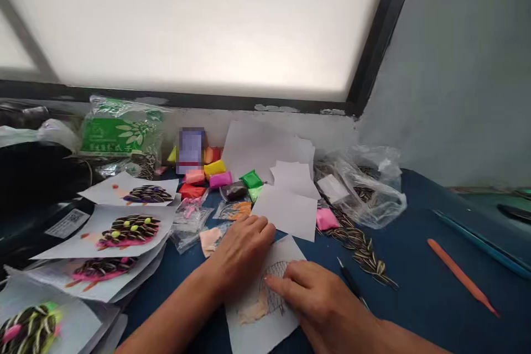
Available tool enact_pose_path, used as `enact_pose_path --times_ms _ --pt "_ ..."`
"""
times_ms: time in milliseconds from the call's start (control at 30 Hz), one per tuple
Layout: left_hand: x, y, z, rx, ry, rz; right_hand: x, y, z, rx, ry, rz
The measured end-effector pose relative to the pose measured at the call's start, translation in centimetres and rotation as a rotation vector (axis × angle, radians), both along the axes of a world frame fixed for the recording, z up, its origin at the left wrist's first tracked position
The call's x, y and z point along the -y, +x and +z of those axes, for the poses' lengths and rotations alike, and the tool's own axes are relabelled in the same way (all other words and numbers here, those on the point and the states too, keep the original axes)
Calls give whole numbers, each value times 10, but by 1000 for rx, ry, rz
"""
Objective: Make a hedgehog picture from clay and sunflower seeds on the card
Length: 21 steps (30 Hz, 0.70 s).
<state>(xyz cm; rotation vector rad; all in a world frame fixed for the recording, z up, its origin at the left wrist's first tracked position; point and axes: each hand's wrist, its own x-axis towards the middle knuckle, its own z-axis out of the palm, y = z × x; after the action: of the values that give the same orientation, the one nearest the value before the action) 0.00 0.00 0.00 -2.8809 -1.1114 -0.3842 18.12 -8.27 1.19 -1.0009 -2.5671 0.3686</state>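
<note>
A sheet of white paper lies under both hands, with a pencil-like drawing of a rounded, scale-patterned body. Peach clay is smeared thinly on the drawing's left part. My left hand rests on the sheet's upper left, its fingers curled and the tips hidden. On the right, my right hand is closed, thumb and index side reaching onto the drawing; whatever the fingertips hold is too small to make out. Just above my left wrist is an opened pack of peach clay.
Finished sheets with seed-covered shapes are stacked at left. Coloured clay packs and blank paper lie behind the hands. Loose striped seeds spill from a plastic bag. A pen and an orange tool lie right.
</note>
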Motion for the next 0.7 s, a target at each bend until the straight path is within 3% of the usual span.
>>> enact_pose_path --times_ms 267,400,700 --pt "0 1 -2 20 -9 27 -2 0 -20 37 286 12" --pt "-1 0 -3 27 -11 21 -2 -3 -22 40 353 6" --pt "-1 -1 -4 44 40 0 4 1 -6 58 94 4"
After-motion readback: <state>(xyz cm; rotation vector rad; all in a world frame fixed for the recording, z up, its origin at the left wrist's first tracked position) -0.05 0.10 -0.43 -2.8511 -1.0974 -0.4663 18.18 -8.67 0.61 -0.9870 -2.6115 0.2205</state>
